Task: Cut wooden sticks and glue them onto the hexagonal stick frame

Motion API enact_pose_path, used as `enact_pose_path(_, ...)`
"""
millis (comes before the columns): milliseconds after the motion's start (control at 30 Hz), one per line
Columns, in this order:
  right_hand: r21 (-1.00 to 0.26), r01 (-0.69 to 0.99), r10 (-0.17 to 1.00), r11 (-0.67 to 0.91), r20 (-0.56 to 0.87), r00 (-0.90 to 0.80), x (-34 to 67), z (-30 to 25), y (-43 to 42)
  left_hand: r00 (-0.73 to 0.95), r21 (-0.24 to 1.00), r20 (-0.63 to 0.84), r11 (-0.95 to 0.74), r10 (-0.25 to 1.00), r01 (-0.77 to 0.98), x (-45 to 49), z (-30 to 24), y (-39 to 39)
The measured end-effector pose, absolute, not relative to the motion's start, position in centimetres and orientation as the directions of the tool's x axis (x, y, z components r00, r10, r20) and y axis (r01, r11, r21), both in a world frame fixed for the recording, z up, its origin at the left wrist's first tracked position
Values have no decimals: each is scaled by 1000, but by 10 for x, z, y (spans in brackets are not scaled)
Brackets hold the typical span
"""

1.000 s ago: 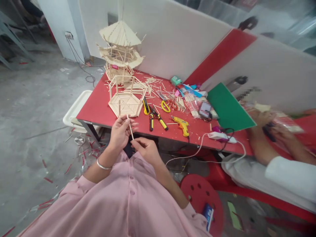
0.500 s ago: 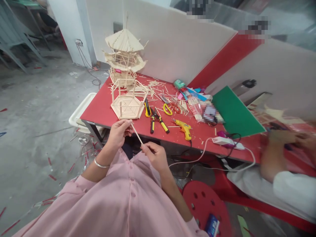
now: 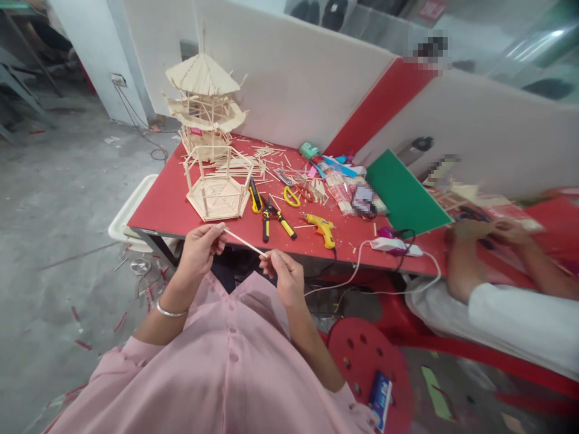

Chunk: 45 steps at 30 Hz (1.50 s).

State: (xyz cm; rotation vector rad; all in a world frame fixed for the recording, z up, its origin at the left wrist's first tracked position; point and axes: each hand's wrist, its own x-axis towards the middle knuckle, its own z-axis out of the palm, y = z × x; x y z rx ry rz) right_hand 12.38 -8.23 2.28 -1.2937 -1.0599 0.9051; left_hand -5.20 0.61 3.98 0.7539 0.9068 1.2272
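Between my hands runs a thin wooden stick [image 3: 245,242], slanting slightly down to the right in front of the table edge. My left hand [image 3: 202,248] pinches its left end, and my right hand [image 3: 284,272] is closed on the other end. Just beyond my left hand stands a hexagonal stick frame [image 3: 217,196] with upright posts and a top rail. Behind it rises a tiered pagoda model [image 3: 205,99] of the same pale sticks. A black-and-yellow cutter [image 3: 274,218] and a utility knife [image 3: 256,196] lie to the right of the frame.
On the red table [image 3: 156,202] are loose sticks [image 3: 266,158], yellow-handled scissors [image 3: 292,196], a yellow glue gun [image 3: 322,229] and a power strip [image 3: 395,246]. A green board [image 3: 404,193] leans near a co-worker's arms [image 3: 468,265]. A red stool [image 3: 362,349] stands at my right.
The stick has turned from a steep slant to a flatter one as my right hand rose slightly and moved outward. My view has shifted to the right.
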Motion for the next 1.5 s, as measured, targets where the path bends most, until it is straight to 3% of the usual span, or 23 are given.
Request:
enact_pose_path(267,-980,159,946,120,162,281,122,31,-85,87,883,-143,167,986,-438,-51,36,5)
enact_pose_path(367,-947,288,947,141,213,239,132,39,-84,154,942,-97,140,983,-304,-62,37,7)
enact_pose_path(467,-814,541,960,214,276,36,144,51,-80,213,991,129,-134,968,11,-73,43,8)
enact_pose_path(533,-699,657,952,281,292,-96,148,57,-75,313,918,303,-364,900,157,-73,47,5)
enact_pose_path(633,-639,679,930,361,296,-217,145,61,-67,590,862,328,-490,738,134,-58,45,-3)
enact_pose_path(700,-664,648,926,374,301,-227,142,61,-62,636,903,233,-406,735,138,-45,38,-8)
enact_pose_path(867,-741,630,938,232,343,58,149,51,-47,369,984,159,-176,916,12,-33,27,-10)
enact_pose_path(933,-658,745,914,112,362,183,156,44,-36,316,992,127,-114,940,-60,-35,30,-9)
enact_pose_path(1033,-416,906,901,-79,359,243,163,34,-13,308,991,57,-16,950,-135,-36,37,-10)
enact_pose_path(1167,-258,951,922,-167,302,244,161,31,23,302,973,-35,101,953,-207,-34,40,-12)
enact_pose_path(1500,-358,902,957,-240,68,282,130,26,122,214,934,-39,112,976,-338,-38,44,-10)
